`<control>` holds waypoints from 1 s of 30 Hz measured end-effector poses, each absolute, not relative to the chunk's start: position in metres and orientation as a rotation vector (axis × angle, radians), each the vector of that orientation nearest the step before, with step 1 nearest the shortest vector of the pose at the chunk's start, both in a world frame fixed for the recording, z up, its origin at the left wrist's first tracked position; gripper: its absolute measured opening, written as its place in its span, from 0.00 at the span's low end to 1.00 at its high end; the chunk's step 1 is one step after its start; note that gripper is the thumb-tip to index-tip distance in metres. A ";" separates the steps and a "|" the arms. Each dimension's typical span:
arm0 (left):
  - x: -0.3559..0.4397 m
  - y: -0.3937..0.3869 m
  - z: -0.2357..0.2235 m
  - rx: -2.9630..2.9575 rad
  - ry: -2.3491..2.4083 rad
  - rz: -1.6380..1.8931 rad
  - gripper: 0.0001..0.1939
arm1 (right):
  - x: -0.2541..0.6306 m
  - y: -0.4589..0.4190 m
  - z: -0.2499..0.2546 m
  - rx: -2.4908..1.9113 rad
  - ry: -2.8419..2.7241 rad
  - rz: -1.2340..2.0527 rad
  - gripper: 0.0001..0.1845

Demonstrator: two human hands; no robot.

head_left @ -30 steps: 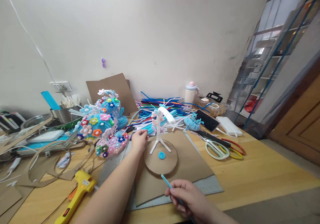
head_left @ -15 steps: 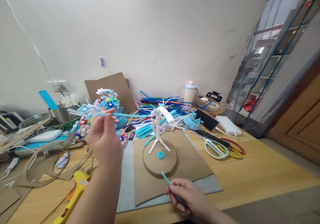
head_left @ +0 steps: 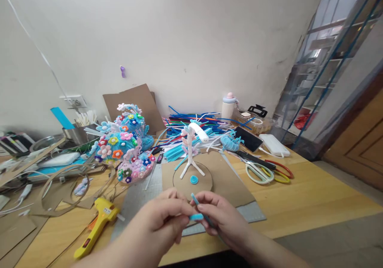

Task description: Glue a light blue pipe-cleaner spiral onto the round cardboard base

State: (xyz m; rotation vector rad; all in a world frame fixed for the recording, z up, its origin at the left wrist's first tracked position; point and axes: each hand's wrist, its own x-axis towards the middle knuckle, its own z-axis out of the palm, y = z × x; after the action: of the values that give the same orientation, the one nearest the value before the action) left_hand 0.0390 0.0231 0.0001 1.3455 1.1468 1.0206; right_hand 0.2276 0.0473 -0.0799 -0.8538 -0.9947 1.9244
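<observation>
Fuzzy blue stems (head_left: 196, 217), matt cardboard disc (head_left: 205, 183)

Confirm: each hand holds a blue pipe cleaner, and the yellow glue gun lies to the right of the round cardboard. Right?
Not quite: the yellow glue gun lies to the left of the round cardboard, as the head view shows. The rest stands: the left hand and right hand each hold a blue pipe cleaner.

The stems (head_left: 196, 217) are showing light blue, the coil (head_left: 194, 179) a brighter blue. The stand (head_left: 190, 152) is showing white; the cardboard (head_left: 233, 176), plain brown. The flowers (head_left: 113, 140) are mixing red, pink, yellow and orange. The glue gun (head_left: 97, 228) is flaunting yellow, the counter (head_left: 287, 204) tan woodgrain.
</observation>
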 end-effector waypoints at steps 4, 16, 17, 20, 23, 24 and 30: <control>0.056 0.041 -0.032 1.193 1.131 0.841 0.14 | 0.219 0.047 -0.078 -0.909 -1.100 1.866 0.20; 0.068 0.033 -0.076 1.104 1.166 1.150 0.20 | 0.216 0.039 -0.090 -1.018 -1.446 1.446 0.17; 0.069 0.032 -0.078 1.093 1.164 1.156 0.20 | 0.215 0.039 -0.091 -1.027 -1.444 1.453 0.17; 0.069 0.030 -0.082 1.056 1.159 1.162 0.21 | 0.214 0.038 -0.095 -1.048 -1.419 1.491 0.16; 0.067 0.028 -0.087 1.023 1.154 1.163 0.20 | 0.213 0.037 -0.098 -1.045 -1.390 1.526 0.16; 0.067 0.026 -0.088 1.014 1.151 1.164 0.20 | 0.212 0.037 -0.098 -1.038 -1.378 1.542 0.16; 0.067 0.023 -0.093 0.977 1.112 1.172 0.21 | 0.208 0.037 -0.101 -1.026 -1.256 1.600 0.18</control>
State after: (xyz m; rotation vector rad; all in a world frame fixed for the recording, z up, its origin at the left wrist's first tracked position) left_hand 0.0666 0.0228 -0.0926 0.9765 1.1122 1.1720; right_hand 0.2077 0.0374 -0.1011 -1.0265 -1.2556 1.6002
